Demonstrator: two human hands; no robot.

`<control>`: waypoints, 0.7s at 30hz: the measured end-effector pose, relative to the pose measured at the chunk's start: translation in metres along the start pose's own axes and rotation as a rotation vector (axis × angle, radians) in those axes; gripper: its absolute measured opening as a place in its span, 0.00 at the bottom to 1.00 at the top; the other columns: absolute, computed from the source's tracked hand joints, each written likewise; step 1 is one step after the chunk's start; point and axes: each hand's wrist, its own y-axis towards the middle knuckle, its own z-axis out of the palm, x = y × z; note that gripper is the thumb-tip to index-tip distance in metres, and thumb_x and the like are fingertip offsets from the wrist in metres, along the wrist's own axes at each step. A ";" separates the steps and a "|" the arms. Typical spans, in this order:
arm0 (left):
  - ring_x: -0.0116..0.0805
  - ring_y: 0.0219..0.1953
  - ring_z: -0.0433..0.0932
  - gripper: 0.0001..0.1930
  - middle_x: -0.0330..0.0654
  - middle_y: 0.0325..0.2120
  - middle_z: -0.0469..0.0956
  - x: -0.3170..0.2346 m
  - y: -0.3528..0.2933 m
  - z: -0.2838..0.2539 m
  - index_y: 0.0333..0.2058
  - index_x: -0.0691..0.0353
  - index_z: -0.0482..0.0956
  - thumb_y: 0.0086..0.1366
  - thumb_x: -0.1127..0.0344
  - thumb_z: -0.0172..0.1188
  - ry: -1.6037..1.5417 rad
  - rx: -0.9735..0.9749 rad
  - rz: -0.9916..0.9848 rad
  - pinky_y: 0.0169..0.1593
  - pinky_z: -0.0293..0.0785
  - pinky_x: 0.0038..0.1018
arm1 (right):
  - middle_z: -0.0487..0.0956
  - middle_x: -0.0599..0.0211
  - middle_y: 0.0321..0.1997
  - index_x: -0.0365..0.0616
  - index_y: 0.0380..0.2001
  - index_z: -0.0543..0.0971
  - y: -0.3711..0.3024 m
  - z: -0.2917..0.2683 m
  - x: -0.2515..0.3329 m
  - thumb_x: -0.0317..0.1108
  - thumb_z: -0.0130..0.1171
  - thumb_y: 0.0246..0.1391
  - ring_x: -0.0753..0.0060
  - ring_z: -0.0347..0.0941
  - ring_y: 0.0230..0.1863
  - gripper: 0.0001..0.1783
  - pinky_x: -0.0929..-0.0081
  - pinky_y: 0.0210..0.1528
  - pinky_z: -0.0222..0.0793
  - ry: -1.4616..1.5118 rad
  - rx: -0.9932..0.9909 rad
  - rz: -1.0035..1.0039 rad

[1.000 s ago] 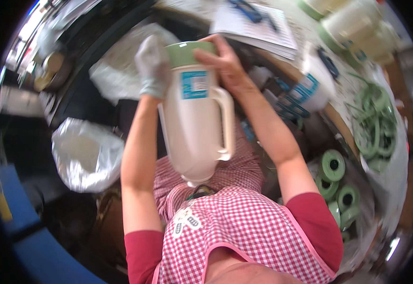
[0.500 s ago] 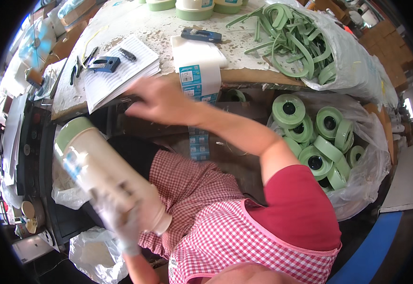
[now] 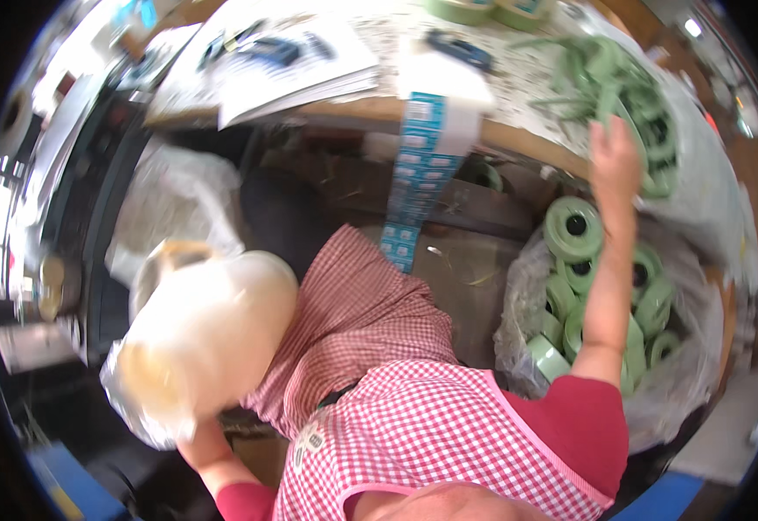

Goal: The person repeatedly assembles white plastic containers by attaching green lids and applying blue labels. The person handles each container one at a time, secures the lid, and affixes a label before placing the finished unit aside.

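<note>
A cream flask body (image 3: 214, 326) hangs tilted over my lap's left side, smeared by motion. My left hand (image 3: 190, 417) holds it from below; the fingers are mostly hidden behind the flask. My right hand (image 3: 615, 161) reaches to the front edge of a heap of curved green plastic strips (image 3: 600, 74) on the table. Its fingertips meet one strip, but blur hides whether they close on it.
Below the table's right side, a clear bag (image 3: 518, 321) holds several green rings (image 3: 574, 227). A strip of blue labels (image 3: 418, 165) hangs over the table edge. Papers (image 3: 301, 74) and a dark blue tool (image 3: 459, 50) lie on top. Green-based containers (image 3: 461, 9) stand behind.
My right hand has swung from near the papers to the green strips at right. The flask has turned in my left hand, its narrow end now nearer the camera. The view has shifted.
</note>
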 end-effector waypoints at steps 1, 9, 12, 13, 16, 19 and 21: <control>0.27 0.35 0.80 0.17 0.41 0.35 0.86 -0.002 0.001 0.002 0.45 0.67 0.84 0.76 0.57 0.59 -0.055 0.016 -0.052 0.41 0.73 0.29 | 0.81 0.40 0.44 0.39 0.53 0.79 0.003 -0.029 0.015 0.46 0.56 0.73 0.34 0.77 0.43 0.20 0.53 0.44 0.73 0.068 0.022 0.002; 0.36 0.37 0.84 0.32 0.45 0.35 0.87 -0.052 -0.008 -0.008 0.49 0.70 0.85 0.80 0.42 0.49 0.180 -0.060 0.324 0.47 0.79 0.31 | 0.83 0.50 0.58 0.36 0.46 0.82 0.020 -0.016 0.224 0.16 0.59 0.61 0.54 0.74 0.68 0.12 0.52 0.76 0.59 1.506 0.472 -0.456; 0.37 0.47 0.83 0.50 0.48 0.47 0.83 -0.070 -0.024 -0.012 0.70 0.72 0.64 0.76 0.26 0.34 -0.415 0.242 0.029 0.57 0.77 0.31 | 0.80 0.52 0.65 0.40 0.47 0.84 0.029 0.040 0.314 0.15 0.60 0.63 0.60 0.74 0.69 0.13 0.66 0.71 0.68 1.611 0.758 -0.755; 0.37 0.47 0.83 0.47 0.47 0.45 0.83 -0.074 -0.031 -0.011 0.70 0.72 0.64 0.77 0.28 0.36 -0.345 0.174 0.030 0.58 0.77 0.31 | 0.80 0.55 0.66 0.40 0.48 0.85 0.022 0.053 0.338 0.19 0.62 0.64 0.63 0.75 0.67 0.12 0.71 0.68 0.71 1.672 0.800 -0.735; 0.29 0.39 0.81 0.35 0.37 0.33 0.77 -0.078 -0.051 -0.004 0.70 0.73 0.64 0.81 0.46 0.44 -0.352 0.054 0.045 0.58 0.78 0.30 | 0.78 0.50 0.68 0.38 0.60 0.80 -0.010 0.074 0.382 0.22 0.60 0.66 0.58 0.77 0.66 0.19 0.66 0.70 0.72 1.638 0.820 -0.602; 0.16 0.24 0.59 0.29 0.27 0.25 0.59 -0.075 -0.068 0.005 0.70 0.73 0.64 0.80 0.58 0.44 -0.129 -0.167 0.096 0.58 0.77 0.26 | 0.81 0.45 0.63 0.36 0.61 0.77 -0.046 0.067 0.392 0.39 0.52 0.75 0.54 0.80 0.63 0.21 0.64 0.66 0.74 2.245 1.441 0.362; 0.15 0.25 0.57 0.27 0.26 0.24 0.57 -0.071 -0.071 0.012 0.70 0.73 0.65 0.82 0.59 0.42 -0.140 -0.196 0.121 0.54 0.76 0.25 | 0.86 0.50 0.45 0.37 0.66 0.73 -0.066 0.048 0.387 0.57 0.37 0.78 0.64 0.84 0.41 0.35 0.73 0.46 0.79 2.131 1.505 0.484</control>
